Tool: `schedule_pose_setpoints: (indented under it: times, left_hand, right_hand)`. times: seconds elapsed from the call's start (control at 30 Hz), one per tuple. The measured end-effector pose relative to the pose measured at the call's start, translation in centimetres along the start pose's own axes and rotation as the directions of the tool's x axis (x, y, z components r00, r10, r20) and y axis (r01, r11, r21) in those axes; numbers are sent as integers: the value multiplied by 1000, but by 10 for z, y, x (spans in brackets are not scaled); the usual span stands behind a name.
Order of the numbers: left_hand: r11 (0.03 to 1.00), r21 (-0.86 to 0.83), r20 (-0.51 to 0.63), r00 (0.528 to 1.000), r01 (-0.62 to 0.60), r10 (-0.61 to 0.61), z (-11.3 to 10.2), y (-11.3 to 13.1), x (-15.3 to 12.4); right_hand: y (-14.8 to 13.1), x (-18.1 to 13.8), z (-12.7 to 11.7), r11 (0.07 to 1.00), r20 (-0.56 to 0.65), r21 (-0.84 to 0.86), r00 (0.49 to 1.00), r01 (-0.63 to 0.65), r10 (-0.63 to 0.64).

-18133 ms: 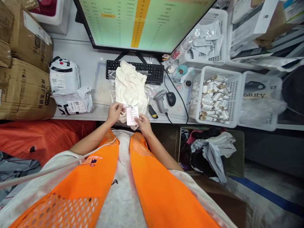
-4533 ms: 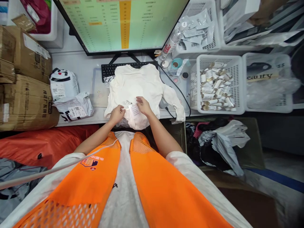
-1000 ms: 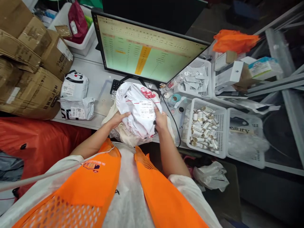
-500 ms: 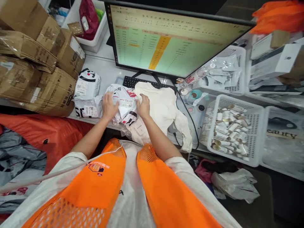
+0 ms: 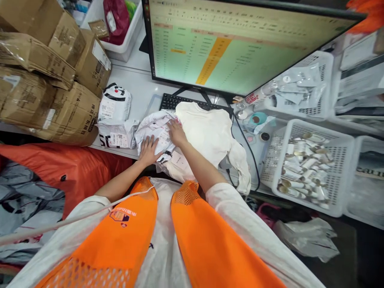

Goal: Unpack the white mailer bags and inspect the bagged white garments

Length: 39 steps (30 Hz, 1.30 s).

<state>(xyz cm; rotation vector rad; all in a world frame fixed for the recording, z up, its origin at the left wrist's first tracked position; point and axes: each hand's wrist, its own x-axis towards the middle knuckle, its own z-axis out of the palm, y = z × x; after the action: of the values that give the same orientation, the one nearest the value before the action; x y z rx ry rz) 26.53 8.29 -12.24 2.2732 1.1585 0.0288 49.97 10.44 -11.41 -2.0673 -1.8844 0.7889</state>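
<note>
A white plastic mailer bag (image 5: 153,123) with printed labels lies crumpled on the desk in front of me. My left hand (image 5: 148,151) rests on its near left side, fingers spread. On the right part of the bag lies my right hand (image 5: 177,134), its fingers stretched over the plastic. A cream long-sleeved top (image 5: 205,132) is spread out just right of the bag and partly over the keyboard (image 5: 169,101). Below my right hand, a pale tag or card (image 5: 179,161) lies by the top's lower edge.
Two packed white parcels (image 5: 115,106) sit to the left, beside stacked cardboard boxes (image 5: 75,112). A monitor (image 5: 207,52) stands behind the keyboard. At right are a white basket (image 5: 339,176) of small rolls and a bottle (image 5: 255,97). A black cable (image 5: 250,152) crosses the desk.
My left hand has moved right and down from the bag's left edge onto its near side. My right hand has shifted onto the bag's upper right. The view has swung slightly left.
</note>
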Motion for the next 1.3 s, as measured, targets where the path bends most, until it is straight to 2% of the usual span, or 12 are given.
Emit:
schedule_pose_setpoints:
  times: [0.07, 0.13, 0.3, 0.43, 0.57, 0.73, 0.87, 1.0, 1.1, 1.17, 1.23, 1.3]
  left_hand:
    - [996, -30, -27, 996, -84, 83, -6, 18, 3]
    - [989, -37, 1, 989, -146, 146, -7, 36, 5]
    - [997, 4, 122, 990, -76, 75, -5, 48, -3]
    - [995, 3, 51, 994, -99, 99, -15, 28, -8]
    - [995, 20, -11, 995, -98, 98, -9, 19, 6]
    - [998, 38, 136, 989, 46, -51, 22, 15, 15]
    - [998, 39, 131, 990, 40, -45, 33, 9, 15]
    - [998, 55, 103, 994, 18, -24, 30, 11, 15]
    - [999, 46, 46, 999, -11, 9, 23, 15, 14]
    - [999, 22, 3, 1000, -31, 31, 18, 17, 13]
    - [999, -16, -41, 998, -47, 46, 8, 22, 12]
    - [993, -93, -100, 993, -68, 58, -10, 32, 13]
  right_hand:
    - [2, -6, -8, 998, -176, 27, 983, -48, 52]
    - [4, -11, -12, 995, -252, 62, 964, -75, 88]
    - [-9, 4, 5, 985, -46, 166, 998, -38, 46]
    - [-30, 28, 27, 963, 39, 268, 999, 27, -39]
    - [-39, 48, 33, 916, 115, 395, 993, -75, 32]
    - [-31, 67, 9, 881, 95, 420, 975, -220, 198]
    - [-26, 67, -15, 851, 30, 425, 944, -310, 329]
    - [-40, 58, -41, 825, -24, 453, 921, -338, 390]
    - [-59, 21, -64, 832, -128, 490, 923, -260, 364]
    - [-64, -33, -71, 831, -152, 517, 934, -204, 324]
    - [-57, -108, -65, 764, -44, 620, 965, -177, 259]
    - [-40, -194, -47, 694, 115, 671, 961, -261, 251]
